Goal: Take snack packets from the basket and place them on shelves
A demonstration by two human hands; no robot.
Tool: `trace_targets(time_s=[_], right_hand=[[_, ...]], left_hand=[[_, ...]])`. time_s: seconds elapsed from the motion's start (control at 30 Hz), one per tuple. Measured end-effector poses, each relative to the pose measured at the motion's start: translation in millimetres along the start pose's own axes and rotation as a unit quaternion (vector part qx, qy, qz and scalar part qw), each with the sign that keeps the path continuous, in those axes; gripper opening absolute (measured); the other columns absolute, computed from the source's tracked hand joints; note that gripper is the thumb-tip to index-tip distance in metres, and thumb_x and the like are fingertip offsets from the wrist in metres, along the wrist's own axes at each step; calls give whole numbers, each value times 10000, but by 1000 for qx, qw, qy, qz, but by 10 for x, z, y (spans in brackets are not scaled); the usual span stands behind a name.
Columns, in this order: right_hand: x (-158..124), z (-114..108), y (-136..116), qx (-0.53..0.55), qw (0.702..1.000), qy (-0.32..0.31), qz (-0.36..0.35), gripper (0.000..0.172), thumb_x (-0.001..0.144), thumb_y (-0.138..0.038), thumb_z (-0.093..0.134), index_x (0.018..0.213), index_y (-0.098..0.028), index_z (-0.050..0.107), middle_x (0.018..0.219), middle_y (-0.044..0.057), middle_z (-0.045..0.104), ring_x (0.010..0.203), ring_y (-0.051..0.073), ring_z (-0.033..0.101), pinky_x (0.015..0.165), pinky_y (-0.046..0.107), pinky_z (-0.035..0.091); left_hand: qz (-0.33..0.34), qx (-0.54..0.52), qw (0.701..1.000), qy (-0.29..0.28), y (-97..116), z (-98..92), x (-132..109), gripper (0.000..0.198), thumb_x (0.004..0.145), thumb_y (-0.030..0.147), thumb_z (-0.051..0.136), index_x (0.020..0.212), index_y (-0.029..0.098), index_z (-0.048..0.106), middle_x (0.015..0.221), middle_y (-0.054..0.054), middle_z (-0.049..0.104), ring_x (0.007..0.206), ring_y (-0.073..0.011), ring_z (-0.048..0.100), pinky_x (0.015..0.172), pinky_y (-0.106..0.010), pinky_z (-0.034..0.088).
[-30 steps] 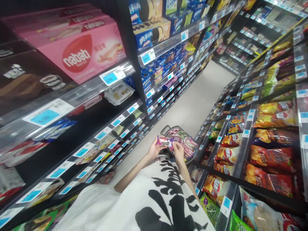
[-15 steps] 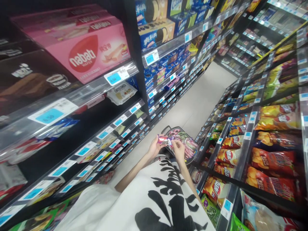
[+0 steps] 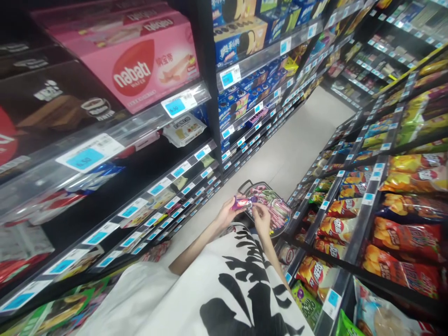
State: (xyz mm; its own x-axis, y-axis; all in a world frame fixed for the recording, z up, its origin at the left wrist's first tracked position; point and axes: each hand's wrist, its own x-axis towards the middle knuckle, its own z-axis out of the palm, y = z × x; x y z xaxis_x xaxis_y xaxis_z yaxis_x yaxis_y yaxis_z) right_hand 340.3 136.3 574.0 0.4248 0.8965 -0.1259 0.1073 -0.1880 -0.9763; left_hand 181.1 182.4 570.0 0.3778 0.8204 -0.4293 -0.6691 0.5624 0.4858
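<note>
A small purple and red snack packet (image 3: 242,203) is held up in front of my body. My left hand (image 3: 226,213) is closed round its left end. My right hand (image 3: 262,219) has its thumb and fingertips pinched at the packet's right end. Just beyond and below my hands is a dark shopping basket (image 3: 245,185) with a raised handle. Pink, green and white packages (image 3: 271,205) fill it, partly hidden by my right hand.
On the left, shelves hold pink wafer boxes (image 3: 154,65), brown wafer boxes (image 3: 59,102) and blue cookie boxes (image 3: 241,44). Racks of chip bags (image 3: 406,233) line the right side. A pale floor (image 3: 294,140) runs between them toward more shelves at the far end.
The view has shifted slightly, so shelves and hands appear a little further right. Both hands stay at the packet; the right fingers have changed position a little at its end.
</note>
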Motion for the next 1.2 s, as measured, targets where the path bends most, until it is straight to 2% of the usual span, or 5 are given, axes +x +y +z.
trace_targets(time_s=[0.3,0.53,0.8,1.03,1.2], right_hand=[[-77,114,-35,131,981,-118,85,850,677,-440,884,1426,-232,543,1476,137,541,1306,313,558,1121,512,440],[-90,70,-12,173,973,-121,90,874,689,-442,876,1457,-248,506,1517,149,495,1284,321,578,1083,501,480],[-96,53,-56,203,962,-167,66,849,690,-449,873,1434,-240,519,1477,118,540,1416,292,454,1195,458,346],[-128,86,-191,340,913,-144,172,822,759,-834,492,1292,-223,632,1216,141,674,1121,331,620,1013,513,482],[-153,-85,-280,375,890,-153,208,703,830,-743,464,1297,-246,631,1004,101,691,875,283,613,924,498,491]], left_hand=[[40,201,978,-46,11,61,-16,251,782,295,822,1002,175,812,1428,-130,608,1391,-318,502,1194,-424,361],[44,244,965,-87,49,73,-59,325,877,442,709,1052,185,802,1465,-120,574,1393,-337,498,1175,-467,379],[97,299,943,-109,137,247,-217,251,865,323,734,1067,188,797,1436,-116,600,1427,-319,460,1238,-473,283],[113,277,952,-69,56,503,-395,320,848,301,746,1142,174,750,1417,-142,603,1244,-317,599,960,-388,563],[153,282,946,-54,55,559,-430,222,898,340,683,1012,159,740,1228,-140,684,971,-242,683,713,-293,582]])
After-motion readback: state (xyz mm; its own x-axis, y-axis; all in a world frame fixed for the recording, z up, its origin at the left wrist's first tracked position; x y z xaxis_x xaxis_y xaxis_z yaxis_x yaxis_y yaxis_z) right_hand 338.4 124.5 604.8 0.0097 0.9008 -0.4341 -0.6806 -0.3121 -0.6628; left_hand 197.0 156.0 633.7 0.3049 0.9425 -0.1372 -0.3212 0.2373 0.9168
